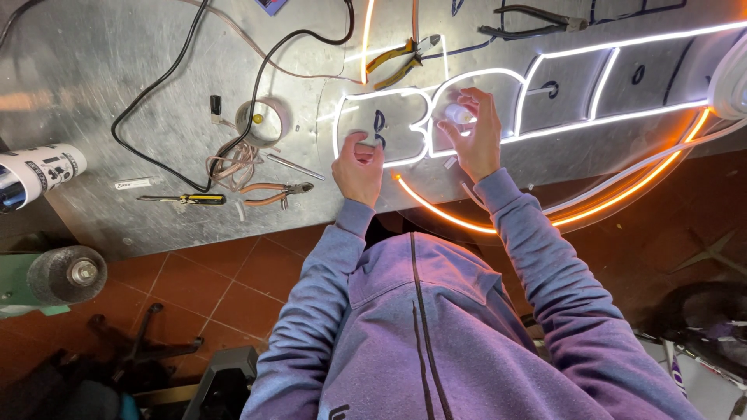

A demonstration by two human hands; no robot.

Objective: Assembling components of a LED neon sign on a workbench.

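Observation:
A clear round sign panel [545, 179] lies on the metal workbench [93, 70], carrying lit white neon letters [405, 117] and an orange neon ring [622, 194] along its edge. My right hand [476, 136] is over the white letters, its fingers closed on a small white glue bottle with an orange tip [457, 114]. My left hand [358, 165] rests curled on the panel's near left part, beside the first letter, with nothing seen in it. Both sleeves are grey-purple.
Yellow-handled pliers [397, 61] lie behind the letters, dark cutters [537, 23] at the far right. Left of the panel: a tape roll [263, 120], orange-handled pliers [272, 192], a yellow-black screwdriver [187, 199], a black cable [156, 85], a printed roll [35, 173]. Red floor tiles [233, 280] below.

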